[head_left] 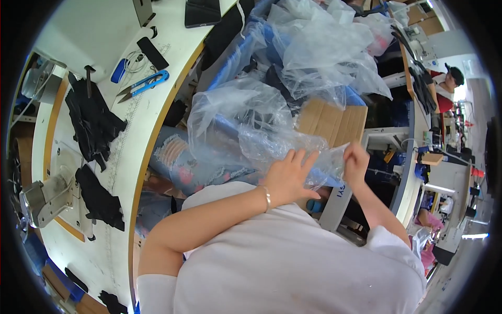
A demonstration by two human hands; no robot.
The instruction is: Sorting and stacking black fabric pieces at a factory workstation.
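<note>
A clear plastic bag [246, 123] spreads over my lap and across the near part of a blue bin [225, 68]. My left hand [290, 178], with a bracelet on its wrist, reaches across my body and rests on the bag, fingers spread. To its right, my right hand [355, 162] is closed in a fist around the bag's right edge, pulling that plastic into creases. Just beyond both hands lies a piece of brown cardboard [334, 120], partly under the plastic. More crumpled clear plastic [324, 42] heaps up in the bin farther back.
On the left stands a white sewing table [125, 183] with a sewing machine [52, 196], black fabric pieces [91, 120], blue thread snips [146, 83] and a phone [203, 13]. Another workbench [413, 136] runs along the right. A person in a cap [447, 86] is at the far right.
</note>
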